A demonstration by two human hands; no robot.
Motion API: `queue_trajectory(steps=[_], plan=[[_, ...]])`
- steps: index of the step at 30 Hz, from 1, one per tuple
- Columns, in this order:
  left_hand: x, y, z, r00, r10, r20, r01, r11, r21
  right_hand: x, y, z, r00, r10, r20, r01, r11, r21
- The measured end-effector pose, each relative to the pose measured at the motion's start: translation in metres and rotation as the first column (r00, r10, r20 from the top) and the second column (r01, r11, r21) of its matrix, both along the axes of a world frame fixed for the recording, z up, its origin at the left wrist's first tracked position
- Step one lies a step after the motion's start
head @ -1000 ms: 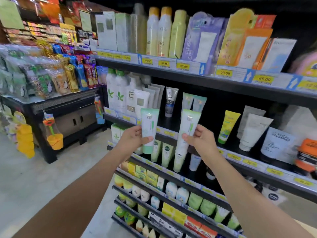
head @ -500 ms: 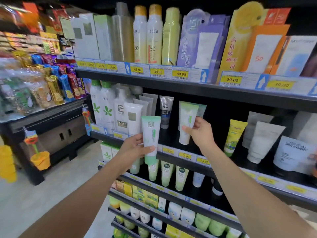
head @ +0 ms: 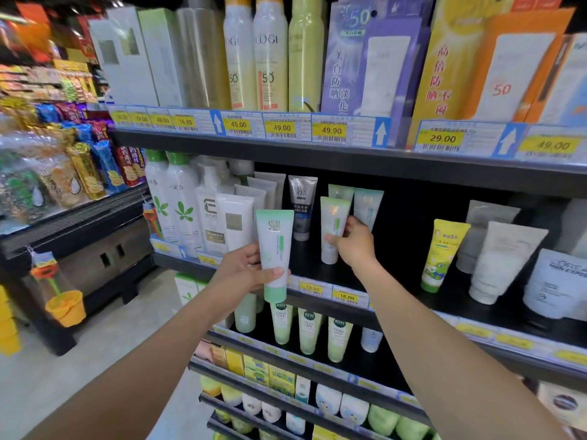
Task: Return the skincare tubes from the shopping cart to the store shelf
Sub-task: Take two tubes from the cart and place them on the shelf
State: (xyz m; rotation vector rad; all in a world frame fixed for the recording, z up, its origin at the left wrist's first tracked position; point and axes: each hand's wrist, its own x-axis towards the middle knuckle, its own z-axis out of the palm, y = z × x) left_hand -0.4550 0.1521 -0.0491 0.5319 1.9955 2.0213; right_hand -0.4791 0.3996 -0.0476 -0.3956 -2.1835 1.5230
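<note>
Two green-and-white skincare tubes are in my grip. My right hand (head: 351,246) has its fingers (head: 333,239) curled round one tube (head: 332,230), standing it cap-down on the middle shelf (head: 317,269) in front of matching tubes (head: 368,203), beside a grey men's tube (head: 301,208). My left hand (head: 244,271) pinches the second tube (head: 274,252) low on its body, thumb across the front, in front of the shelf's front edge. I judge both light, soft-walled and smooth, so holding near the stiffer cap end suits them.
</note>
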Motion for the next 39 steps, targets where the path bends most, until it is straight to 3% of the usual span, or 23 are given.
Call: queue_trajectory(steps=[5, 11, 16, 21, 28, 39], plan=[[-0.006, 0.002, 0.01, 0.998, -0.067, 0.013, 0.067, 0.998, 0.009, -0.005, -0.006, -0.001, 0.998, -0.067, 0.014, 0.065, 0.992, 0.111], [-0.016, 0.023, 0.038, 0.985, -0.101, -0.139, 0.096, 0.994, -0.046, -0.002, -0.012, 0.002, 0.99, -0.141, 0.022, 0.136, 0.978, 0.158], [-0.039, 0.057, 0.04, 0.961, -0.125, -0.248, 0.077, 0.978, -0.195, 0.002, -0.003, 0.01, 0.987, -0.138, 0.081, 0.114, 0.963, 0.243], [-0.062, 0.07, 0.011, 0.962, -0.159, -0.221, 0.084, 0.945, -0.316, 0.002, 0.007, 0.016, 0.984, -0.154, 0.093, 0.109, 0.92, 0.375], [-0.08, 0.091, 0.008, 0.953, -0.197, -0.23, 0.104, 0.926, -0.363, -0.013, 0.016, 0.003, 0.98, -0.192, 0.056, 0.15, 0.891, 0.429], [-0.091, 0.104, 0.005, 0.932, -0.158, -0.327, -0.012, 0.886, -0.463, -0.027, 0.022, -0.002, 0.968, -0.223, 0.117, 0.152, 0.888, 0.435]])
